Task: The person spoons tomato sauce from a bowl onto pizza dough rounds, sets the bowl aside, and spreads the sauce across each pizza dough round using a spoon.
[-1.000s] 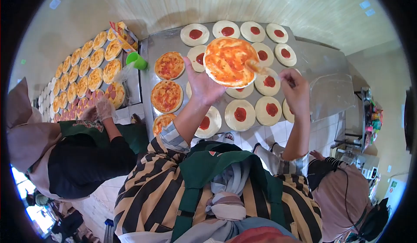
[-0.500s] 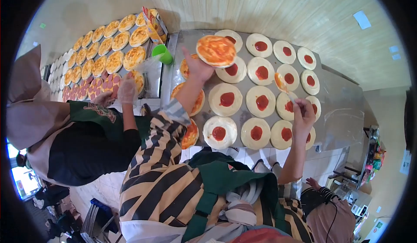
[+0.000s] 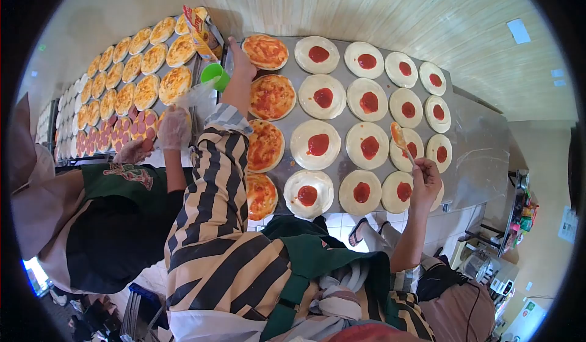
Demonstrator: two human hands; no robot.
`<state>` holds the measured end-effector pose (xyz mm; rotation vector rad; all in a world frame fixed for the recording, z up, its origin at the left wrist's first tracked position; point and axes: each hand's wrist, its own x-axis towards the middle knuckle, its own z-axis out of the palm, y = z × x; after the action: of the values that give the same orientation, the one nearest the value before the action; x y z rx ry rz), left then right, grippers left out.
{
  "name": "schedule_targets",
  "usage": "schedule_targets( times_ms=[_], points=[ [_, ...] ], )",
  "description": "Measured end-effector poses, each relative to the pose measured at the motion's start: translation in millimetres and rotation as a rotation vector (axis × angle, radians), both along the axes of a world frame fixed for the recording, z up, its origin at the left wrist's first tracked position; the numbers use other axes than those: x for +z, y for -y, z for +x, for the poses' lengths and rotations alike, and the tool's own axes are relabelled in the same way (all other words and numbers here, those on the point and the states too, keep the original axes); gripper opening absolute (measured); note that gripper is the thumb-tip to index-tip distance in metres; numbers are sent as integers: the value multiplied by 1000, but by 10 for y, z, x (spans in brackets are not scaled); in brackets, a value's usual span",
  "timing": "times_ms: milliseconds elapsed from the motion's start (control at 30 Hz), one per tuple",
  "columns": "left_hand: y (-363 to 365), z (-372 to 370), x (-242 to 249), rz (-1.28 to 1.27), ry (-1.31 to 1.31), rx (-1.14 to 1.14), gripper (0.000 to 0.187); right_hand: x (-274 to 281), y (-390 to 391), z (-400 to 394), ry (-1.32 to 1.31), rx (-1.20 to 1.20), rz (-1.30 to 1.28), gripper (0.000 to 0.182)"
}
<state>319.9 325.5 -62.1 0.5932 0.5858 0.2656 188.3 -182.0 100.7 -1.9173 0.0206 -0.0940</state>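
Note:
My left hand [image 3: 242,67] is at the far left corner of the metal table, holding a round pizza base [image 3: 265,52] smeared with red sauce. Its thumb points away from me beside the rim; the other fingers are mostly hidden at the base's edge. Closed around a spoon [image 3: 400,138], my right hand [image 3: 426,178] is above the near right dough rounds. Orange-red sauce coats the spoon's bowl. Under and around it lie several pale dough rounds, each with a red sauce blob, such as this dough round [image 3: 333,98]. Sauce-spread bases [image 3: 273,96] line the table's left side.
At left, a co-worker's gloved hands [image 3: 173,128] are over sausage-topped pizzas [image 3: 144,124] on another table. A green cup [image 3: 215,76] and a yellow-red packet [image 3: 204,33] stand between the tables. The metal table [image 3: 479,143] extends right.
My left hand has moved left and away with the sauced base, lowering it to the far end of the left column. My right hand, with the spoon, has shifted slightly toward me.

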Motion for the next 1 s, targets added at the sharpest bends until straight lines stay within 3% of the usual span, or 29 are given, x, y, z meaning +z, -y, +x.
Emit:
schedule_targets(
  times_ms=[67,133,167,233,267,333,400,467,567,667,767,867,967,1000],
  points=[
    [15,-16,72,110,-125,30,103,-16,-69,35,8,17,21,13],
    [149,-77,279,526,-340,84,101,-14,-150,67,10,30,-14,12],
    [152,-103,385,526,-341,84,101,-5,-190,75,9,31,-13,12],
    [136,-93,424,744,-707,-87,98,24,-258,92,8,51,18,12],
    [184,-59,426,739,-706,-90,98,29,-283,108,8,49,12,12],
    [307,54,307,822,-310,-44,93,36,-323,123,-2,56,-6,11],
    [696,84,258,436,-323,-173,78,7,-365,149,3,61,-13,11],
    [982,146,276,22,-446,-296,98,19,-418,162,13,66,-19,11],
    [1146,445,-298,70,-367,-170,89,83,-504,174,24,101,0,10],
    [1299,483,11,79,-336,-105,74,122,-533,160,29,67,-8,8],
    [1230,649,-224,21,-298,-241,61,74,-426,140,17,56,-30,7],
    [1322,808,-285,96,-215,-202,49,55,-328,108,16,27,-31,10],
    [1384,855,-241,8,-206,-98,51,49,-221,63,16,-15,-33,13],
    [1422,879,-253,-91,2,-61,55,66,-215,43,6,-19,-39,12]
  ],
)
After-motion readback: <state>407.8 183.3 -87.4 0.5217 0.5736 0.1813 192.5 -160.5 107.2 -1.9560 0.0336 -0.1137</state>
